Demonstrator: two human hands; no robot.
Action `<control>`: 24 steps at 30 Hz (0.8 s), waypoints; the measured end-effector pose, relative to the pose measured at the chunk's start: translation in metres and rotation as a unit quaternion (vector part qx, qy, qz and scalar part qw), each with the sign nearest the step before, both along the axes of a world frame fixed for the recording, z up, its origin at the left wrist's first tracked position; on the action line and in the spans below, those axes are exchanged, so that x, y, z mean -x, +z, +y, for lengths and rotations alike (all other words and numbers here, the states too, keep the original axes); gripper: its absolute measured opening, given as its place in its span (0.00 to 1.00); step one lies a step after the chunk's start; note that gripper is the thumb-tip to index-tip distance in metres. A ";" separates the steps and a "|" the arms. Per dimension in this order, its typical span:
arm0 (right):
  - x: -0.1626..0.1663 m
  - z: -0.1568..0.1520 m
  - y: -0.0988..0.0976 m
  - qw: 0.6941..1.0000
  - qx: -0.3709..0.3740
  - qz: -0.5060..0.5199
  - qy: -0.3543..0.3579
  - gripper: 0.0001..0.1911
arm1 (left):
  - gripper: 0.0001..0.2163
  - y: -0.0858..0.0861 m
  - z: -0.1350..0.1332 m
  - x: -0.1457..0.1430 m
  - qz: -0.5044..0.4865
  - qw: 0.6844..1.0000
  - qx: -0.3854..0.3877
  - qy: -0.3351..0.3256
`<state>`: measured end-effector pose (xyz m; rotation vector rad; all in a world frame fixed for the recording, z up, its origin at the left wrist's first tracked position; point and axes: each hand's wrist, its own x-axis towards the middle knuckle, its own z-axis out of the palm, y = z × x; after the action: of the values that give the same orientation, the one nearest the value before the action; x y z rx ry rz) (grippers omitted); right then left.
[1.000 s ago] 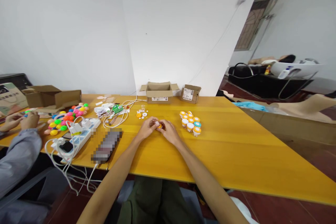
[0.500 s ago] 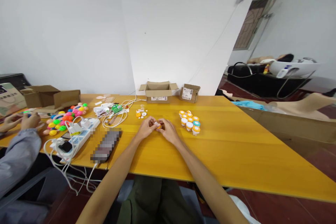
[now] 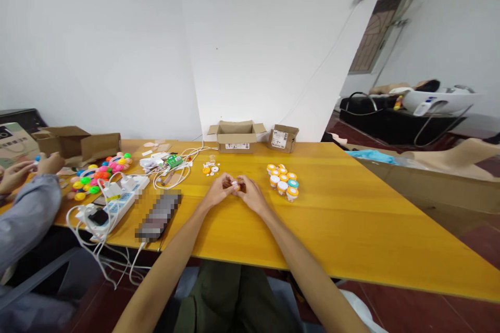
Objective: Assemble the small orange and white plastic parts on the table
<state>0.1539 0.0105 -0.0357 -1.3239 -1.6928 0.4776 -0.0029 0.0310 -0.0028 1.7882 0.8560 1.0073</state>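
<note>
your left hand (image 3: pixel 219 191) and right hand (image 3: pixel 251 194) meet in front of you over the yellow wooden table (image 3: pixel 351 218), fingers bent and tips gathered round a small white-and-orange plastic piece (image 3: pixel 235 186). the left grasps it from its 9 o'clock side and the right from its 3 o'clock side; your fingers hide much of it, so its full shape cannot be told.

taking that piece as the middle of the dial, a tight group of small clear jars with orange, white and teal round lids (image 3: pixel 283 182) stands at 3 o'clock, near your right hand. at 10 to 11 o'clock, just beyond your left hand, lie scattered small white and orange plastic parts (image 3: pixel 211 169). an open brown cardboard box with a white label (image 3: pixel 236 148) sits at 12, and a smaller brown cardboard box (image 3: pixel 283 139) between 1 and 2.

at 8 o'clock you have a dark flat phone-like device (image 3: pixel 159 218), its surface blurred out, with a long white power strip (image 3: pixel 135 192) beyond it. well off at 9 are bright multicoloured plastic balls (image 3: pixel 94 179) and a co-worker's hand (image 3: pixel 50 163).
</note>
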 end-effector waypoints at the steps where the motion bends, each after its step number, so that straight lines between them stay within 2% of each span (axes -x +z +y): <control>1: 0.000 0.000 0.001 1.000 0.000 -0.002 0.002 0.20 | 0.16 0.000 -0.001 0.000 0.003 1.000 0.001 0.000; 7: 0.001 -0.003 0.004 1.000 0.004 -0.002 0.010 0.21 | 0.16 0.006 -0.003 -0.001 0.014 1.000 -0.015 -0.016; 12: 0.001 -0.006 0.009 1.000 0.025 -0.007 0.002 0.23 | 0.17 0.003 -0.003 -0.002 0.021 1.000 -0.007 -0.005; 20: 0.000 -0.005 0.008 0.998 0.026 0.044 0.036 0.21 | 0.17 0.005 -0.002 0.001 0.026 0.999 -0.037 -0.016; 24: 0.000 -0.004 0.008 0.997 0.046 0.060 0.031 0.24 | 0.15 0.004 -0.001 0.001 0.030 0.999 -0.042 -0.009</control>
<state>0.1540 0.0064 -0.0280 -1.2839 -1.6329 0.6663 -0.0043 0.0303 0.0014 1.9023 0.8446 0.9946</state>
